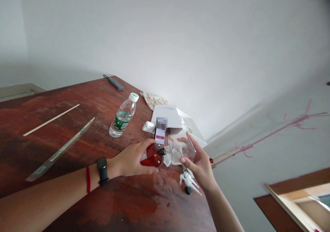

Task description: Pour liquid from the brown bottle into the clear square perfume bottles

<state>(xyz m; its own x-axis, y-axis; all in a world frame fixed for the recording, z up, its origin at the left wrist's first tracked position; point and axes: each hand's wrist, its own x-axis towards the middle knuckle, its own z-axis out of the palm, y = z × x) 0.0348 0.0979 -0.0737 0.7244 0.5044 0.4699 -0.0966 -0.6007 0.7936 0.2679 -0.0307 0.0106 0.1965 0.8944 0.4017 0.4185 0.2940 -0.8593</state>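
**Base:** What can you read from the head view?

**Me:** Little. The water bottle [123,116] at the far left of the group has a green label and a white cap with a green ring, but the print is too small for me. It holds clear liquid. Nearer the middle, the phone [160,135] shows a red button on a pale screen, and its wording is illegible. A blur patch covers the spot just beyond it.

**Base:** Hands?

**Me:** My left hand [131,158], with a black smartwatch [102,170] on the wrist, is curled closed around an amber plastic bottle [152,155] lying on its side, black neck pointing right. Contents: cannot tell. My right hand [198,163] is partly open, gripping a clear plastic container [182,147] from the near side, just right of the bottle. I can't tell if anything is inside.

**Base:** Around them?

**Me:** White plastic pieces [188,181] and a small black cap [188,190] lie below my right hand on the reddish wooden table [51,101]. An open white box [165,117] sits just beyond.
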